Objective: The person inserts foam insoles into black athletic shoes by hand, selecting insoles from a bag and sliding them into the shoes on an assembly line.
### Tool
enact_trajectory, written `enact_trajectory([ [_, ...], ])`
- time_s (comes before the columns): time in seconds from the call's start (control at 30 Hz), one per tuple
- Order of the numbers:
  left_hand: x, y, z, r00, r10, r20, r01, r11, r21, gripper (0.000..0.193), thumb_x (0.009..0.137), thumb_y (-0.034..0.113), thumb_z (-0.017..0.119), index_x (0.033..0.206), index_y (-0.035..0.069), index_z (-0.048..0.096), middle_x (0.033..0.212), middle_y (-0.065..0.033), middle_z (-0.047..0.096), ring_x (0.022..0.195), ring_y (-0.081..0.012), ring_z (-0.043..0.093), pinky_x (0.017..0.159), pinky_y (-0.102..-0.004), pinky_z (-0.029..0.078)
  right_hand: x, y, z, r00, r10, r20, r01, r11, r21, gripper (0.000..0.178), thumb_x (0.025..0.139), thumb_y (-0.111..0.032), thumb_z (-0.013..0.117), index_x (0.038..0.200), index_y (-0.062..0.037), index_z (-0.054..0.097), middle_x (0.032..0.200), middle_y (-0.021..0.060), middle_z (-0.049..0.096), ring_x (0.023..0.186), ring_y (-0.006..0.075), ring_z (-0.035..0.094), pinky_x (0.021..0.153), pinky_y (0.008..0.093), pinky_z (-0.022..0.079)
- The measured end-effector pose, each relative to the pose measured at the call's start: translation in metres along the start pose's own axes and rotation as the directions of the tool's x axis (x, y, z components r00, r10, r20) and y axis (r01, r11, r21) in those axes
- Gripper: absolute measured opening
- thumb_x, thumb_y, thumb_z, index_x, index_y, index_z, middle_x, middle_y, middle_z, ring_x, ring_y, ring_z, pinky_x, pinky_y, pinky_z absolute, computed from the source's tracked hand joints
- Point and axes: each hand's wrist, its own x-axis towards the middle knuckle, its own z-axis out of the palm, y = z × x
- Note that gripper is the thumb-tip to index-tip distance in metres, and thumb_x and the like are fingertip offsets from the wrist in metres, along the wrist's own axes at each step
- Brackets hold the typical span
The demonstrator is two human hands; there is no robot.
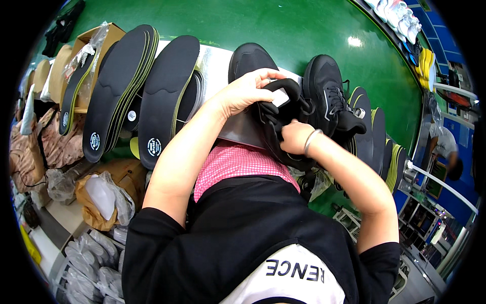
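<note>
A black shoe (pixel 271 137) is tilted over my lap with its opening toward me. My left hand (pixel 245 95) grips its upper edge, thumb and fingers on either side of the collar, beside a white label (pixel 280 97). My right hand (pixel 297 138), with a bangle at the wrist, reaches into the opening with curled fingers; their tips are hidden inside. Beyond my left hand shows a rounded black toe (pixel 251 57); I cannot tell whether it belongs to the same shoe. A laced black shoe (pixel 324 81) stands just to the right.
Stacks of black insoles with yellow-green edges stand at left (pixel 119 76) and right (pixel 372 134). A cardboard box (pixel 109 38) is at the far left. Lower left are a brown paper bag (pixel 129 177) and several plastic-wrapped grey items (pixel 88 258). Another person (pixel 446 144) is far right.
</note>
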Motion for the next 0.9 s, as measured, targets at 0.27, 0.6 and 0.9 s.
enact_trajectory([
  [0.27,0.000,0.000,0.005,0.997,0.012,-0.073,-0.007,0.998,0.067,0.049,0.071,0.002,0.059,0.117,-0.003,0.041,0.105,-0.0095,0.056,0.093,-0.0130,0.056,0.086,-0.0254,0.044,0.009,-0.015,0.028,0.970,0.038,-0.238,-0.107,0.954,-0.282,0.023,0.073,-0.013,0.054,0.094,-0.0066,0.062,0.091,0.0116,0.063,0.084,0.0257,0.061,0.069,0.0321,0.049],
  [0.6,0.002,-0.006,0.027,0.977,0.116,-0.181,-0.075,0.973,0.220,0.031,0.082,0.012,0.057,0.110,0.000,0.050,0.103,-0.0049,0.056,0.094,-0.0101,0.051,0.085,-0.0241,0.040,0.058,0.019,0.052,0.862,-0.043,-0.505,0.174,0.961,0.214,0.031,0.077,-0.018,0.046,0.106,-0.0081,0.053,0.107,0.0179,0.051,0.100,0.0317,0.048,0.087,0.0390,0.038],
  [0.9,-0.002,-0.017,0.039,0.897,0.267,-0.352,-0.112,0.908,0.404,0.025,0.085,0.011,0.051,0.108,0.001,0.051,0.099,-0.0018,0.055,0.092,-0.0084,0.049,0.083,-0.0224,0.038,0.101,0.001,-0.005,0.865,-0.052,-0.499,0.301,0.850,0.433,0.034,0.081,-0.026,0.044,0.111,-0.0112,0.052,0.116,0.0128,0.051,0.111,0.0269,0.045,0.091,0.0336,0.037],
])
